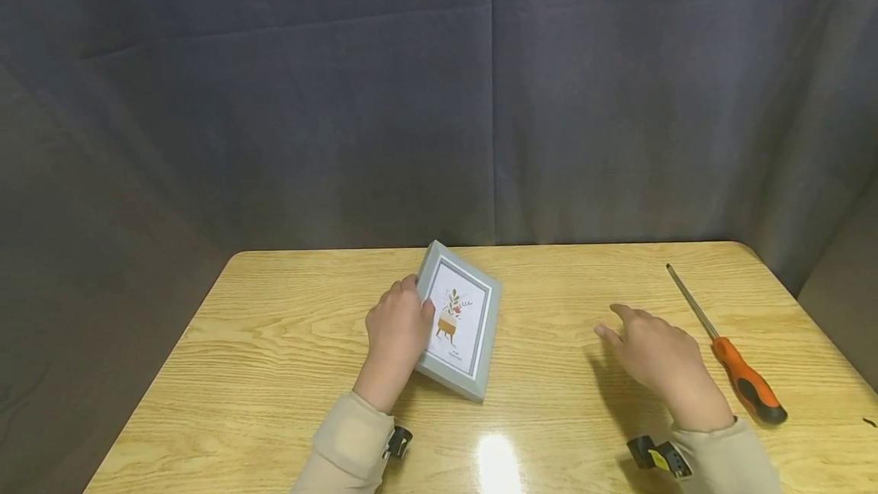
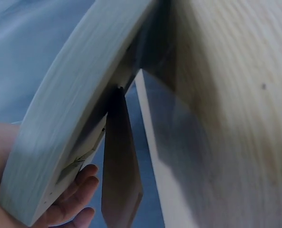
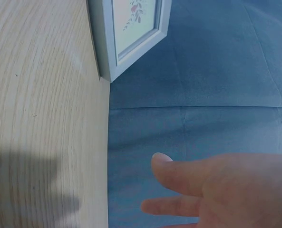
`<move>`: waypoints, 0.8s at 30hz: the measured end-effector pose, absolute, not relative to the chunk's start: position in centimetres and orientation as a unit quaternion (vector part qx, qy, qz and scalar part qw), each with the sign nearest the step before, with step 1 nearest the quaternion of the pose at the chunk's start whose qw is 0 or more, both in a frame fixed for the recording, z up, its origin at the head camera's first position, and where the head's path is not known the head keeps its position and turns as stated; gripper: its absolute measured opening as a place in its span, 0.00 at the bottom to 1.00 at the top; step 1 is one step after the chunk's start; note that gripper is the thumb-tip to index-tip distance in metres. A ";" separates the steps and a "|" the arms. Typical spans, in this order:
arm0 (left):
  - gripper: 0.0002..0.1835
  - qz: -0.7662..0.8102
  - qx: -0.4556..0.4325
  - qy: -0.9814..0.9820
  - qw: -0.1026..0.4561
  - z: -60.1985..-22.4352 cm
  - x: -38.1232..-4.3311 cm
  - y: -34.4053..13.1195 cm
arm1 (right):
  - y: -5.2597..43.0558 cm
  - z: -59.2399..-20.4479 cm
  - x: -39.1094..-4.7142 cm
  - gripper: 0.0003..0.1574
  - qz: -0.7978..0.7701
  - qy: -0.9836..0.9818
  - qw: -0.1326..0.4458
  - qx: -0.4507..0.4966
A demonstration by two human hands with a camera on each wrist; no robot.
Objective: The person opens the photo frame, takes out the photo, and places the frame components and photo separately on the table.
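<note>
My left hand point(image 1: 399, 326) grips a grey picture frame point(image 1: 491, 326) by its left side, thumb on the front edge. Behind a white mat, the frame holds a print of a potted plant on a legged stand. It leans back on the table; in the left wrist view its brown support leg point(image 2: 121, 166) swings out from the back, and my fingertips point(image 2: 86, 187) curl behind the edge. My right hand point(image 1: 655, 353) hovers over the table's right half, fingers loosely extended and holding nothing. Right of it lies a screwdriver point(image 1: 737, 368) with an orange and black handle.
The wooden table point(image 1: 274, 326) has rounded far corners. A dark grey curtain point(image 1: 384, 113) hangs close behind its far edge and along both sides. A small dark bit point(image 1: 869, 422) lies near the right edge. Each wrist wears a strapped device.
</note>
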State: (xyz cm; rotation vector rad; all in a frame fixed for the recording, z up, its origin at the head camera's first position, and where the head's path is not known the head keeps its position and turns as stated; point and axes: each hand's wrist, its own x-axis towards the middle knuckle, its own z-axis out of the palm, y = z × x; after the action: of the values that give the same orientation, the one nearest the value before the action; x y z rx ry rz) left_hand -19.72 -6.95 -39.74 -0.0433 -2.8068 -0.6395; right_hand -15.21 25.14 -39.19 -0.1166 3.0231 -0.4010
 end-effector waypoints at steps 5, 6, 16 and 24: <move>0.24 -0.216 -0.027 -0.965 0.143 -38.9 -19.5 -6.8 | 25.1 -39.2 -15.2 0.39 -0.128 0.990 0.044 -0.040; 0.24 -0.214 -0.030 -0.965 0.146 -38.8 -19.5 -6.8 | 25.1 -39.2 -15.2 0.39 -0.128 0.990 0.044 -0.040; 0.22 -0.191 -0.059 -0.965 0.170 -37.2 -19.5 -6.6 | 25.2 -39.2 -15.1 0.38 -0.132 0.990 0.039 -0.041; 0.22 -0.169 -0.093 -0.963 0.190 -36.3 -19.6 -6.6 | 25.3 -39.3 -15.2 0.39 -0.135 0.989 0.032 -0.047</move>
State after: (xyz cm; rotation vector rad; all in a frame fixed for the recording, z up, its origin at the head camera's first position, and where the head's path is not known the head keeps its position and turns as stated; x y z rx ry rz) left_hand -19.59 -6.57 -36.31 -0.2621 -2.7047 -0.4745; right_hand -15.15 25.30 -39.25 -0.1439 3.0460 -0.4160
